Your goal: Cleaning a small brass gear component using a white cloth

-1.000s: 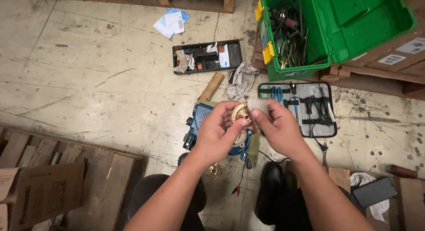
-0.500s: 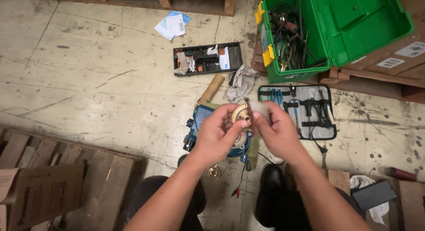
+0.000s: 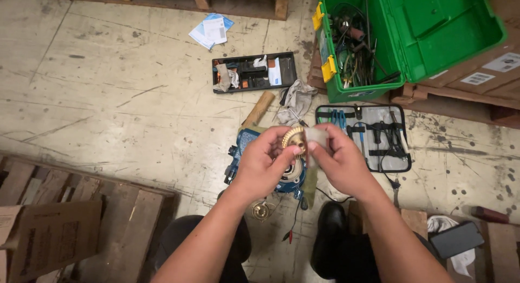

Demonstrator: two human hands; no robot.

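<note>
Scuffed concrete floor (image 3: 108, 88); wooden pallets (image 3: 81, 196) at edges. Left hand (image 3: 265, 163) grasps brass gear (image 3: 293, 136); right hand (image 3: 338, 158) pinches pale cloth (image 3: 316, 136).

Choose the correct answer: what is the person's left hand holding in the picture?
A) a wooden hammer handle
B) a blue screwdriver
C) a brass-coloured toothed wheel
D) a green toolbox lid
C: the left hand pinches a brass-coloured toothed wheel at its fingertips, above the blue machine part on the floor, while the right hand presses a pale translucent piece against it.
</note>
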